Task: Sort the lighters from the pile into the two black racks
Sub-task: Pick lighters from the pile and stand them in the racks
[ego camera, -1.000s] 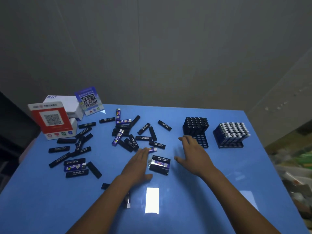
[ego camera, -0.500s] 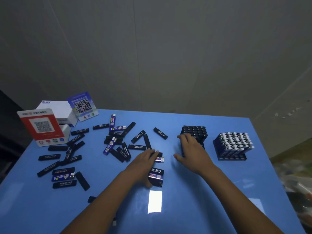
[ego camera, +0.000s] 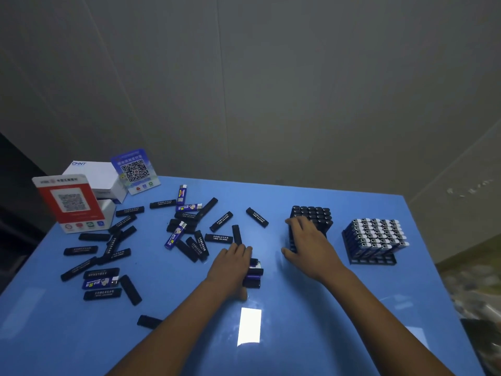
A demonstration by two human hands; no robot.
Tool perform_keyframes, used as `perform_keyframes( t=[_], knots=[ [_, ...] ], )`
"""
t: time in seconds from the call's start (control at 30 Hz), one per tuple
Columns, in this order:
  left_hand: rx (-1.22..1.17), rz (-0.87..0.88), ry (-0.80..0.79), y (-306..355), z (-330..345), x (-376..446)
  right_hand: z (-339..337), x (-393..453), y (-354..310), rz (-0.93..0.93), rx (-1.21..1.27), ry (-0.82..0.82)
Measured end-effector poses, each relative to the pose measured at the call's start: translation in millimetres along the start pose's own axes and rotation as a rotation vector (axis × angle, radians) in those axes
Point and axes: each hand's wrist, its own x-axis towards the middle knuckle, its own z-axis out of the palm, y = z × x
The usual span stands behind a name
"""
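- So, my left hand [ego camera: 233, 263] lies palm-down over a small stack [ego camera: 253, 276] of lighters near the table's front middle; fingers bent over the top, thumb low at the near side. It reads as a gathering grip, bunching several so I can lift them together, not one at a time.
- My right hand [ego camera: 309, 245] rests on the near rack [ego camera: 311, 214], fingers spread fairly straight against its front and top, clamped on nothing. Probably it steadies the rack so it won't slide when lighters go in.
- Near rack holds dark-topped lighters standing upright, packed close; the front rows are hidden by my hand, so I can't tell how many slots are free.
- Far rack [ego camera: 375, 241], to the right and apart from the first, holds blue lighters with silver tops, upright; a bare strip of slots shows along its near edge.
- Pile [ego camera: 189, 229] is scattered flat across the table's [ego camera: 339, 335] left and middle, mostly black lighters, a few blue ones [ego camera: 175, 236] mixed in, some overlapping. Lots left, so sorting is far from done.
- Colours seem to be split by rack: black to the near one, blue to the far.
- QR sign [ego camera: 69, 202] and white box [ego camera: 95, 176] stand at the back left, out of my way.
- Risk: the stack holds mixed colours, so it may need splitting before racking.
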Motion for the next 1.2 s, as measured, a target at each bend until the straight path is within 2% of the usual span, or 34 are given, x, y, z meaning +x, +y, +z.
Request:
perform_keyframes(
  t=[0.43,0.73,0.9,1.0,1.2],
  knots=[
    [-0.196,-0.050,0.051,-1.1,6.1,-7.6,2.5,-37.7,0.3,0.146,-0.011,0.027],
    [-0.493,-0.104,0.137,-11.4,-5.1,-18.3,-5.0,-60.4,4.3,0.225,-0.036,0.053],
    [-0.676,-0.083,0.190,-11.8,-15.4,-22.7,-5.8,-64.3,2.9,0.228,-0.014,0.081],
    [-0.757,-0.051,0.169,-4.8,-25.0,-23.1,-10.8,-65.8,2.6,0.215,0.007,0.093],
    [-0.758,0.003,0.134,23.9,-42.1,-18.3,-26.6,-61.7,10.1,0.184,0.096,0.119]
  ],
)
